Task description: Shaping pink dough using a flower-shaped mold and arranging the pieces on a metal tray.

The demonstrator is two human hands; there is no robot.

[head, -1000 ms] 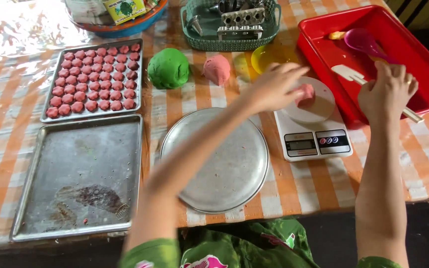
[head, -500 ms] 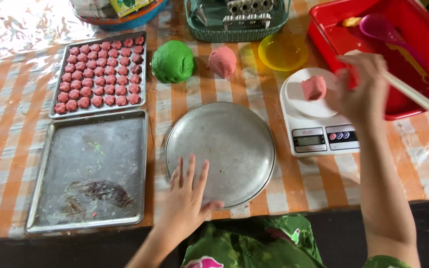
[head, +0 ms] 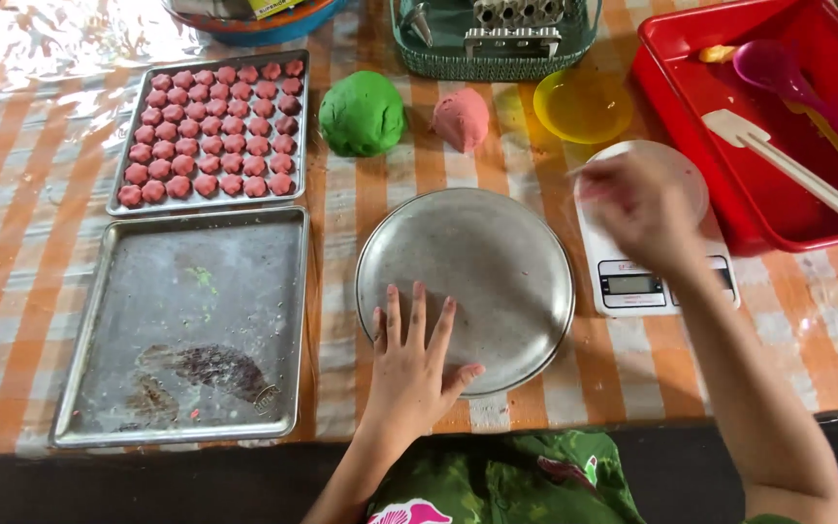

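While my left hand (head: 417,364) lies flat and open on the near rim of the round pan (head: 466,277), fingers spread, my right hand (head: 642,209) hangs over the scale (head: 654,262), blurred with motion; I cannot tell whether it grips anything, and the white dish on the scale is mostly hidden beneath it. A half second ago a pink lump sat plainly on that dish with my right hand beside it; now the hand covers the spot, so I judge the lump is being picked up or pressed, though the blur leaves that unsure; my left hand has barely shifted, only settling further onto the pan. Beyond the pan sit the green dough (head: 362,114) and the pink dough (head: 461,119), apart from each other, with a yellow bowl (head: 582,105) to their right; the tray (head: 209,131) of small pink pieces is full at far left, and the bare tray (head: 186,325) lies just below it; the red tray (head: 778,136) holds a spoon and spatula on the checked bench (head: 12,213).
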